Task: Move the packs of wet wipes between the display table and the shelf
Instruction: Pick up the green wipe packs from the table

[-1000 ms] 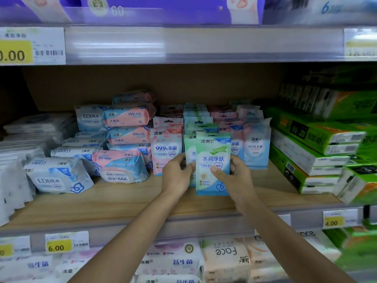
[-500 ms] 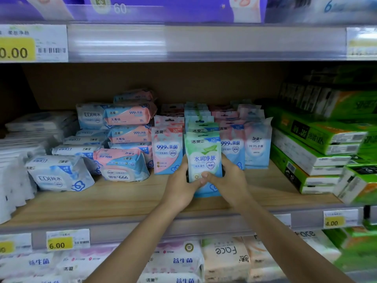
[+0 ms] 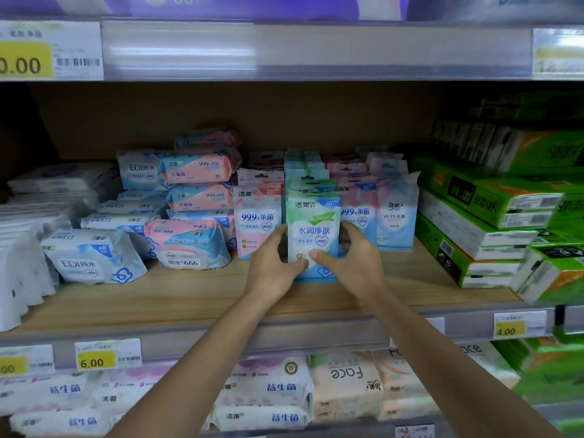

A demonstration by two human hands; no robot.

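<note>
Plainly upright pack (image 3: 313,223), long axis vertical.

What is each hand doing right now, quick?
Left hand: holding the green pack of wipes by its left edge.
Right hand: holding the same pack by its right edge, thumb on the front.

We record that the green pack (image 3: 313,235) has shifted left and upward in the frame. A second ago it overlapped the blue-and-pink pack (image 3: 358,216) right of centre; it now squarely fronts its own column, just beside the pink pack (image 3: 257,216). Its base sits further in on the shelf board (image 3: 189,298). The left hand (image 3: 271,270) and right hand (image 3: 354,263) have closed in with it — the thumbs, formerly apart, now nearly meet on its lower front.
</note>
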